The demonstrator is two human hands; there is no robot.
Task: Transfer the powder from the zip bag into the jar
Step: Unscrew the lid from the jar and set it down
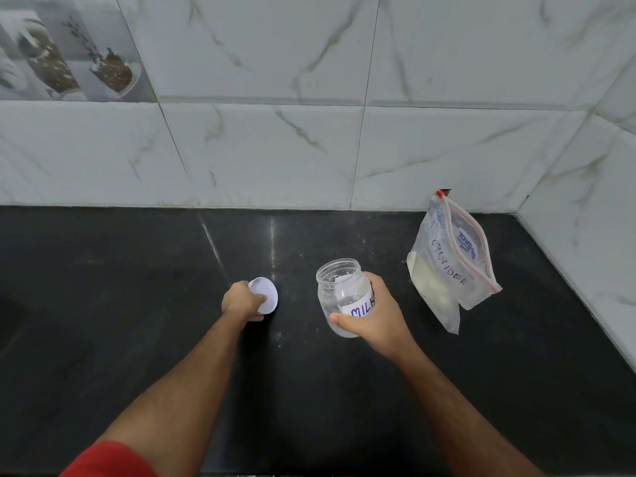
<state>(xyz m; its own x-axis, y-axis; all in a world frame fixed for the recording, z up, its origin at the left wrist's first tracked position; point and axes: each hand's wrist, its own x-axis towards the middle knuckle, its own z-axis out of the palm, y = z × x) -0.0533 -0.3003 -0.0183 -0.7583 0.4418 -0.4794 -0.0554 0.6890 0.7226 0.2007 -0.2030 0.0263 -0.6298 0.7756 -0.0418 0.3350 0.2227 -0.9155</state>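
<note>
A clear plastic jar (339,287) with a white label reading "MILK" stands open-mouthed on the black counter (137,270); it looks empty. My right hand (375,315) is wrapped around its lower right side. My left hand (241,301) holds the jar's white lid (265,294) just above the counter, to the left of the jar. A clear zip bag (451,263) with a red seal, marked "MILK POWDER", stands upright to the right of the jar. Pale powder fills its bottom part. Neither hand touches the bag.
A marble-tiled wall (309,132) runs along the back of the counter and turns forward at the right corner just behind the bag. A patterned tile (69,53) sits at the upper left.
</note>
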